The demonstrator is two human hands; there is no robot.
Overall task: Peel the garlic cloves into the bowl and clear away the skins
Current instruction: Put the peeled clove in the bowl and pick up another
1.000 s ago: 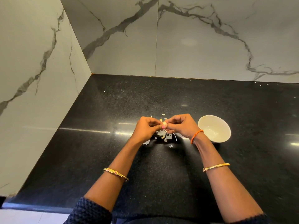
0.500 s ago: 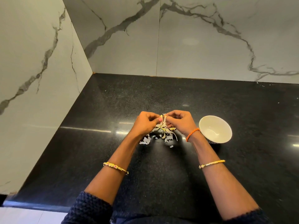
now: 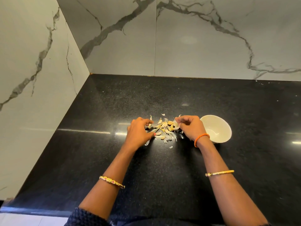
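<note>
Black countertop [image 3: 162,168] meets marble walls [image 3: 203,46] at back and left; near half bare. White bowl [image 3: 215,128] right of centre, just beside right wrist. Garlic pile [image 3: 164,128], cloves and skins mixed, between 2 hands. Left hand [image 3: 138,132] curled at pile's left edge, contents unclear. Right hand [image 3: 190,126] pinches skin scrap at right edge.

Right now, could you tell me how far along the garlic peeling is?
Early. The white bowl looks empty. The pile of garlic cloves and skins lies on the black counter between the hands. The right hand pinches something at the pile's edge; the left hand hovers curled beside it. Peeling, filling the bowl and clearing skins remain.
</note>
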